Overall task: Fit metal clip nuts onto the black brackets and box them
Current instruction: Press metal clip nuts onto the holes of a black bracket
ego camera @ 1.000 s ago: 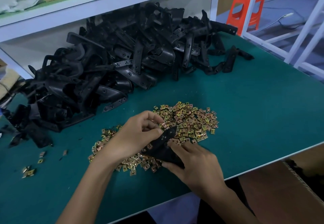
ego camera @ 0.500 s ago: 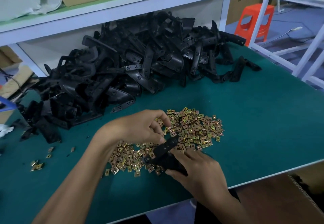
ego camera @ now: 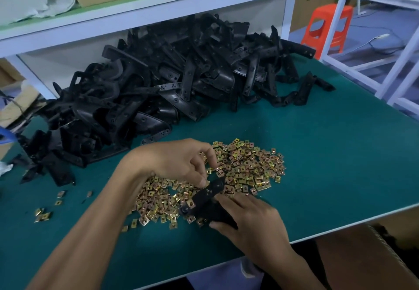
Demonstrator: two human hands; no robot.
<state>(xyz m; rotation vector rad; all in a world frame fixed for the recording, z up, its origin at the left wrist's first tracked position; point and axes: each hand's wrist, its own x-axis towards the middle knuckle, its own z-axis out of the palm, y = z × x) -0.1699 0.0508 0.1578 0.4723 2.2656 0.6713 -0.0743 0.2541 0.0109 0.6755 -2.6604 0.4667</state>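
Note:
A flat spread of gold metal clip nuts lies on the green table in front of me. My right hand grips a black bracket low over the nuts, its drilled arm pointing up and to the right. One clip nut sits on the bracket's lower end. My left hand hovers just above the bracket's tip, fingers curled, thumb and forefinger pinching at a nut at the heap's edge. A large pile of black brackets fills the back of the table.
Loose clip nuts lie scattered at the left. An open cardboard box stands below the table's front edge at the right. A white shelf with a carton runs above the pile. An orange stool and a white frame stand at the far right.
My view has shifted slightly. My left hand has lifted off the bracket's arm and moved up and right to the edge of the nut heap. The right hand keeps holding the bracket.

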